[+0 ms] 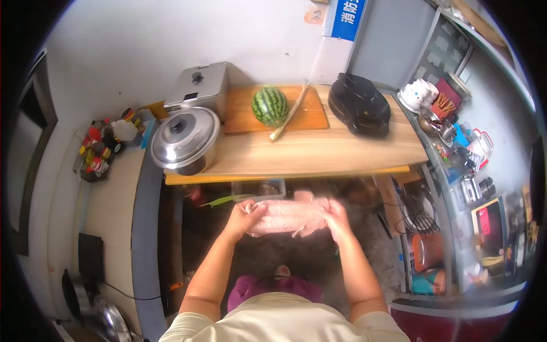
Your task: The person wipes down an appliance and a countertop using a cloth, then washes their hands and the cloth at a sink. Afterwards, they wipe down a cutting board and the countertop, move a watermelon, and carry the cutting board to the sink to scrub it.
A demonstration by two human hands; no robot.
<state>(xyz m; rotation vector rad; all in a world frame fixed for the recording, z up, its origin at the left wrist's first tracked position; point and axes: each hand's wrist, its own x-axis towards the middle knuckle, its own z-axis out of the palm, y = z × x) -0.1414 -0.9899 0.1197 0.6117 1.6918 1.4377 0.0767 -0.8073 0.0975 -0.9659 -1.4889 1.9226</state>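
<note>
Just soft, wrinkled pink cloth [288, 217].

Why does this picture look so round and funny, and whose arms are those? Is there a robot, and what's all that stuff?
There's no robot here. A person wears a camera on their head, looking forward and down, so you see their own arms. The edges look bent and dark.

The left hand and right hand stretch a pink cloth between them.

On the wooden table is a cutting board with a striped watermelon. A long pale stick lies beside the melon. A shiny lidded pot and a black appliance are on the table too.
</note>
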